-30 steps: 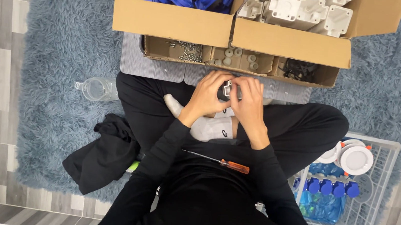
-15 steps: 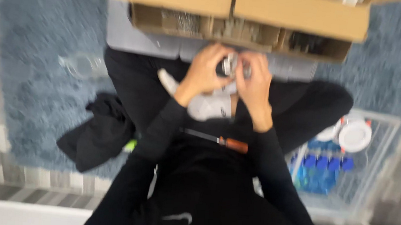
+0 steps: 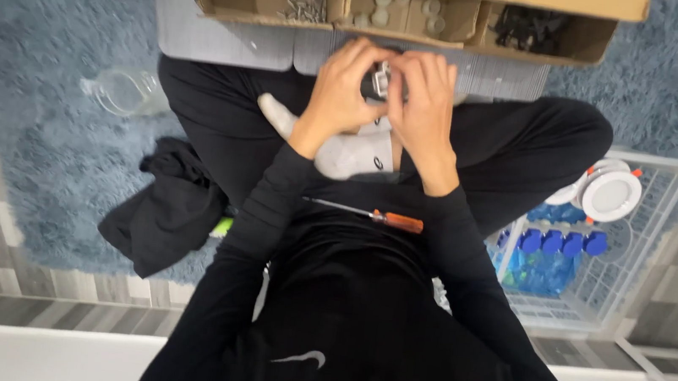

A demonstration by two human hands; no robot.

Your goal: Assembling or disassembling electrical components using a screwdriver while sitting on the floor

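I sit cross-legged in black clothes on a blue shaggy rug. My left hand (image 3: 343, 93) and my right hand (image 3: 424, 102) are cupped together around a small black and silver part (image 3: 380, 81), held above my lap; most of it is hidden by my fingers. A screwdriver (image 3: 374, 215) with an orange handle lies across my lap, just below my wrists. My white sock (image 3: 343, 153) shows beneath the hands.
A low cardboard tray (image 3: 337, 24) ahead holds screws, small round pieces and black parts. A white wire basket (image 3: 656, 167) at my right holds white round fixtures and blue-capped items. A clear jug (image 3: 121, 91) and a black cloth (image 3: 167, 209) lie on the rug at my left.
The view has tilted down, so the upper cardboard boxes have left the frame. Both hands stay closed together on the small part above my lap.
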